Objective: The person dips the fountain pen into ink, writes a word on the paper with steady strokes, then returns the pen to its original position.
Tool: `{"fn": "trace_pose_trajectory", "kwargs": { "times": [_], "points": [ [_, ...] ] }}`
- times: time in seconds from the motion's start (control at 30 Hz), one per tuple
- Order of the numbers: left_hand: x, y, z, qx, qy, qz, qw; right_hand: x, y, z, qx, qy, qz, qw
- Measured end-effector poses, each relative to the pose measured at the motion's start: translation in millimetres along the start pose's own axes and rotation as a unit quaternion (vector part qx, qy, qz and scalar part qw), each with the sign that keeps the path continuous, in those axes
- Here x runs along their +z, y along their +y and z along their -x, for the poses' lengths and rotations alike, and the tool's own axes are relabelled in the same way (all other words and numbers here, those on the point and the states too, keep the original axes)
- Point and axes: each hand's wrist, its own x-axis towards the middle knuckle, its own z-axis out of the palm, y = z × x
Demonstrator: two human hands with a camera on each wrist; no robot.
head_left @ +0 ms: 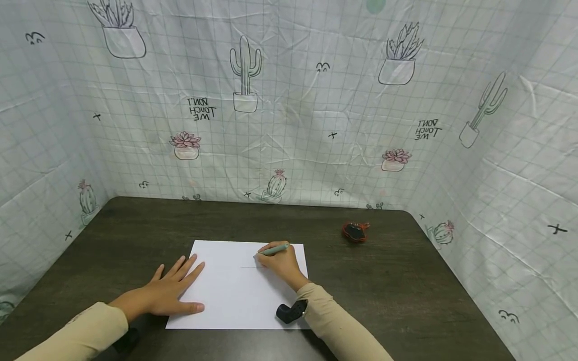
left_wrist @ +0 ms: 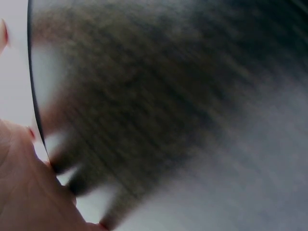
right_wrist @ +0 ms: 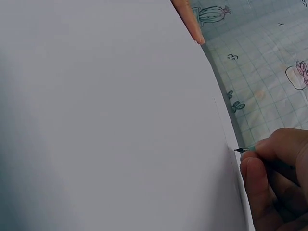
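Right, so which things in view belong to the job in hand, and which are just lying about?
Belong to the job:
pen, gripped in the right hand
white paper, the left hand spread across its left edge

Just about:
small red-and-black object, right of the paper
patterned cloth, only backdrop

The pen (head_left: 276,249) is grey-green, the sheet of paper (head_left: 226,296) white with a thin dark line (head_left: 249,267). The worktop (head_left: 406,286) is dark brown, wood-grained; the small object (head_left: 354,231) towards its far right corner, black and orange-red. Sleeves (head_left: 345,326) are beige; the cloth (head_left: 298,110) white, green-gridded, cactus-printed.
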Motion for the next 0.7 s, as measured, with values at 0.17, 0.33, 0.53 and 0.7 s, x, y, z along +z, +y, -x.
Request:
{"fn": "trace_pose_trajectory", "kwargs": {
  "times": [0.17,0.33,0.53,0.7],
  "points": [
    [0.1,-0.4,0.0,0.002,0.001,-0.001,1.0000,0.6,-0.3,0.7,-0.009,0.007,0.006,1.000],
    [-0.6,0.6,0.2,0.004,-0.001,0.002,1.0000,0.9,-1.3,1.7,-0.005,0.011,0.016,1.000],
    [-4.9,4.8,2.8,0.007,-0.003,0.010,0.9999,0.9,-2.4,4.5,-0.007,0.007,0.022,1.000],
    [-7.3,7.6,5.3,0.008,-0.001,0.017,0.9998,1.9,-3.0,8.1,0.002,0.004,0.010,1.000]
  ]
}}
